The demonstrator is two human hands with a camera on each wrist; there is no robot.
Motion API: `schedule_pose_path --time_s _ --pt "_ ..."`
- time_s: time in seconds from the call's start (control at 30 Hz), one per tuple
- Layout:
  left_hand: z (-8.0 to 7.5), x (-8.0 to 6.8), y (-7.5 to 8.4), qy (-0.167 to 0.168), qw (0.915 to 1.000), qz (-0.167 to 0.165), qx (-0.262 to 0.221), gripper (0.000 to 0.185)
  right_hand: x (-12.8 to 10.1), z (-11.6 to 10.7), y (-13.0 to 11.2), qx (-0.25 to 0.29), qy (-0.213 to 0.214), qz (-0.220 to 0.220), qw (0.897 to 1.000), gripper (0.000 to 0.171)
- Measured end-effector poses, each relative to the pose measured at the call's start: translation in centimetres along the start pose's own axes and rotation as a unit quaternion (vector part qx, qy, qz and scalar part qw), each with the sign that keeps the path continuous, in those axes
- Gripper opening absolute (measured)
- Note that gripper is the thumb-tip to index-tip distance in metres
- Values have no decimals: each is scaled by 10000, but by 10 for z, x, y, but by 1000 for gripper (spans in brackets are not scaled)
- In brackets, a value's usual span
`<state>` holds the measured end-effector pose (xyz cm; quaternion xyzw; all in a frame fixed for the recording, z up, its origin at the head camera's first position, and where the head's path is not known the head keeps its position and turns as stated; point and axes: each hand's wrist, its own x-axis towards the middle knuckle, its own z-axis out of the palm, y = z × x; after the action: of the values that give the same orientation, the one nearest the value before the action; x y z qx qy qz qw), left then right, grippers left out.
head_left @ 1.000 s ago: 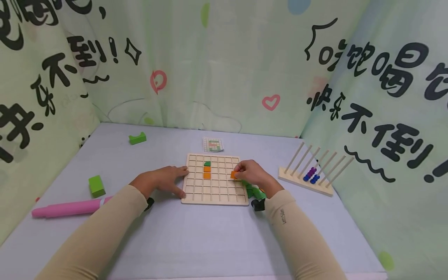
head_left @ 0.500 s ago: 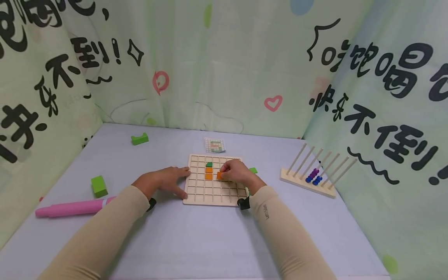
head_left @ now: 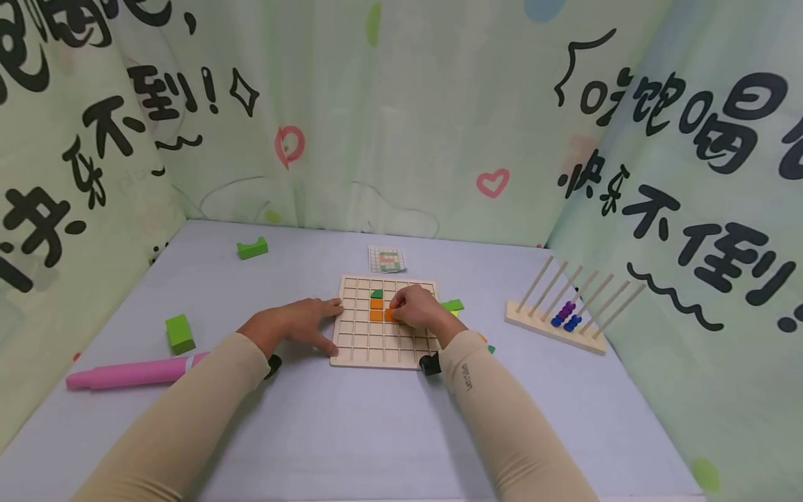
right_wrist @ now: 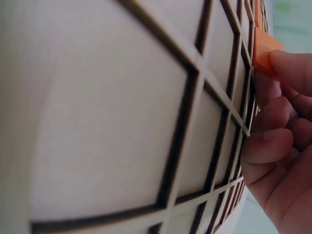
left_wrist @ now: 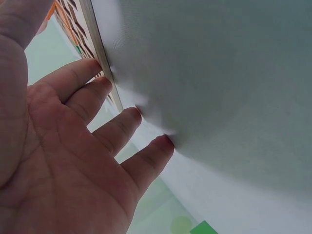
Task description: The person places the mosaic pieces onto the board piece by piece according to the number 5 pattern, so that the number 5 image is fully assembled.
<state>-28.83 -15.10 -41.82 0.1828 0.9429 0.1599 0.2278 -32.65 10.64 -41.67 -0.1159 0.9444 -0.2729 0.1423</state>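
A wooden grid board lies mid-table. Two orange square tiles and a green tile sit in one of its columns. My right hand pinches another orange square tile between thumb and finger, over the cell just right of the lower orange one. In the right wrist view the other fingers are curled close over the grid. My left hand rests at the board's left edge, fingers spread; in the left wrist view, fingertips touch the table and the board's side.
Green and orange pieces lie right of the board, partly hidden by my right arm. A printed pattern card lies behind it. Green blocks and a pink tube are at left; a pegged bead stand is at right.
My right hand has carried the orange tile leftward from the board's right side to beside the placed orange tiles. My left hand stays at the board's left edge.
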Motion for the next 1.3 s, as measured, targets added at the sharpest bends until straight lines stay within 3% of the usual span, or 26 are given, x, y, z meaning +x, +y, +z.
schedule_pose_path --time_s 0.57,0.93,1.3 --pt "4 3 4 -16 10000 83 0 98 -5 5 -2 -512 11 91 9986 5" --pt "2 -1 5 -30 10000 78 41 97 -16 -11 7 -123 55 -114 9998 11" --pt "0 -2 3 15 9999 72 78 99 -42 -33 40 478 230 -18 9986 19"
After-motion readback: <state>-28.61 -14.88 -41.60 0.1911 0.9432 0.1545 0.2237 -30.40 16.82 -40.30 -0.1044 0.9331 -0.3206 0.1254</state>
